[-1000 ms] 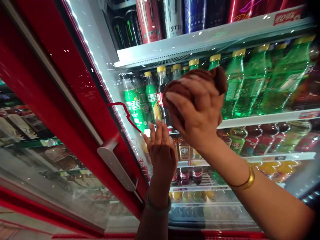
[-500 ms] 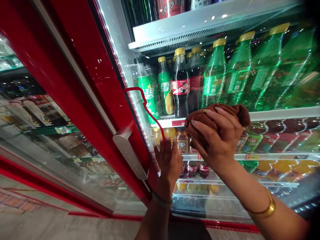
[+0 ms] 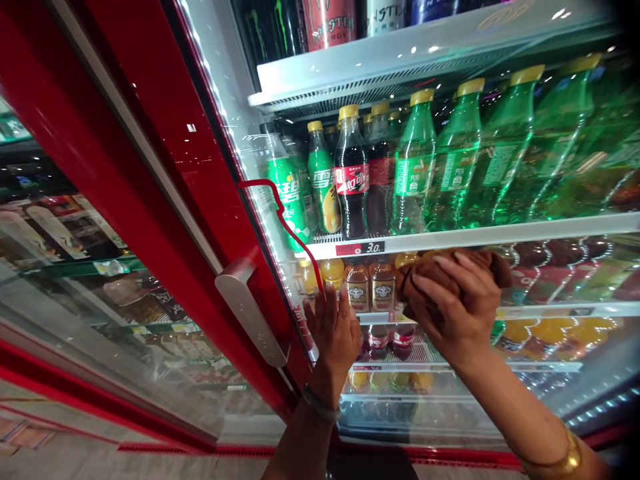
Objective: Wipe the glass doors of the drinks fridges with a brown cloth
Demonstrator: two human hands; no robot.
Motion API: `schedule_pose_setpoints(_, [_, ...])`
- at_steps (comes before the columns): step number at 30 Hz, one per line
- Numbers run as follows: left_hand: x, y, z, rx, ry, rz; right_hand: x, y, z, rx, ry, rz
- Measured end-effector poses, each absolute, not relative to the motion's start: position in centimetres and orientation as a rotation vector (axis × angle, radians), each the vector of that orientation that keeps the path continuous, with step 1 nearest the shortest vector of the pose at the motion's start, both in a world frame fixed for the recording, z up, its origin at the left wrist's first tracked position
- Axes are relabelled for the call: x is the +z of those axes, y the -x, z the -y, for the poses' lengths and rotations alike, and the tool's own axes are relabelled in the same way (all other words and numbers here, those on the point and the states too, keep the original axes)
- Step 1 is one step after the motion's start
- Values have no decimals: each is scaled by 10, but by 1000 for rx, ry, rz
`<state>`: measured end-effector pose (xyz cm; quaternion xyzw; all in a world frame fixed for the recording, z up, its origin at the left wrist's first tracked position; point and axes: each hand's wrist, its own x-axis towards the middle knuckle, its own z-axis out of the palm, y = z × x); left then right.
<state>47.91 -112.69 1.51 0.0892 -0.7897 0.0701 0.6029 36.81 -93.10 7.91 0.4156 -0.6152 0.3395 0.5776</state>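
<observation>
In my right hand [image 3: 457, 310] is a bunched brown cloth [image 3: 433, 277], pressed to the glass door of a lit drinks fridge, over the shelf of small bottles. My left hand [image 3: 334, 330] lies with its fingers stretched out against the glass near the door's left edge, at the lower end of a red line [image 3: 295, 233] on the pane. Left of that hand, the silver door handle [image 3: 253, 313] sits on the red frame [image 3: 165, 193]; neither hand touches it. Behind the glass stand a cola bottle [image 3: 351, 173] and several green bottles [image 3: 415, 160].
Monster cans [image 3: 330, 23] fill the upper shelf, and juice bottles [image 3: 547, 333] stand lower down. A second glass-fronted cabinet [image 3: 125, 287] with packaged goods is at left. Grey floor [image 3: 225, 467] shows below the red base.
My right hand and the cloth have moved down and slightly right across the glass, uncovering the price tag and another small bottle. My left hand stays at the pane. The view has shifted a little.
</observation>
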Motion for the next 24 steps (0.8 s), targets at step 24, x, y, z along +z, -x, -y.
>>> schedule_pose_setpoints(24, [31, -425, 1047, 183, -127, 1778, 54, -343, 892, 754, -1159, 1415])
